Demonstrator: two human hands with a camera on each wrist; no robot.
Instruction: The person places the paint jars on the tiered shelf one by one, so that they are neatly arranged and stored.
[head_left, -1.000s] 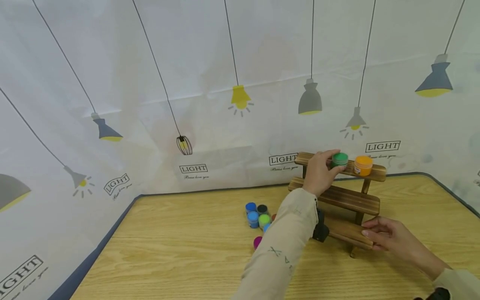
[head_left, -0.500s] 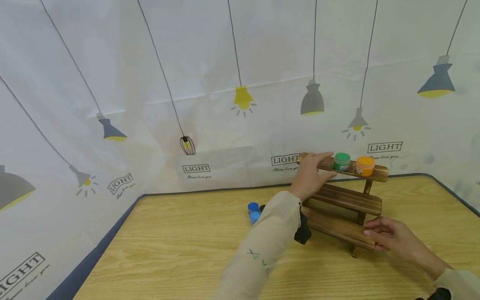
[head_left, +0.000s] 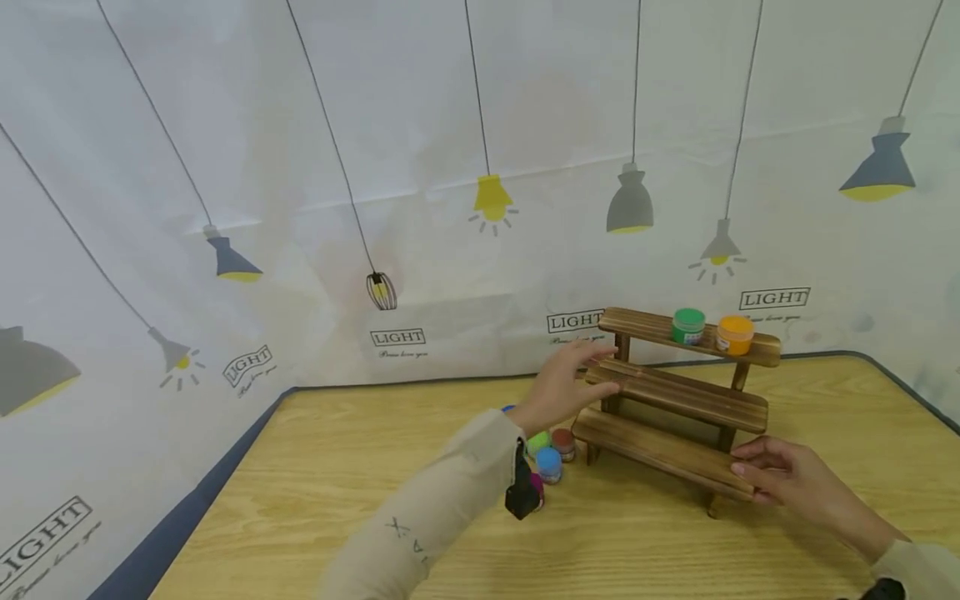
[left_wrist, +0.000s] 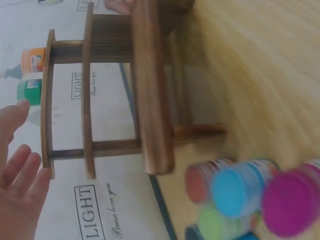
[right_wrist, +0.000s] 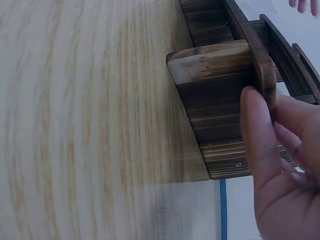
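A three-tier wooden stand (head_left: 667, 450) stands at the right of the table. On its top tier sit a green paint jar (head_left: 688, 327) and an orange paint jar (head_left: 735, 335), side by side toward the right end. The left hand (head_left: 566, 385) is by the stand's left end with fingers spread and nothing held; the left wrist view shows the same hand (left_wrist: 22, 185) with bare fingers. Thumb and fingers of the right hand (head_left: 798, 483) pinch the right end of the lowest tier, which the right wrist view confirms for that hand (right_wrist: 285, 165).
Left of the stand, several paint jars cluster on the wooden table (head_left: 315, 492), among them a light blue jar (head_left: 549, 465), a brown jar (head_left: 563, 445) and a magenta jar (left_wrist: 290, 202). The left forearm partly covers them. A printed wall sheet (head_left: 450, 275) rises behind.
The left hand has let go of the green jar, leaving it on the top tier, and has drawn back left and down. The right hand keeps its hold on the lowest tier.
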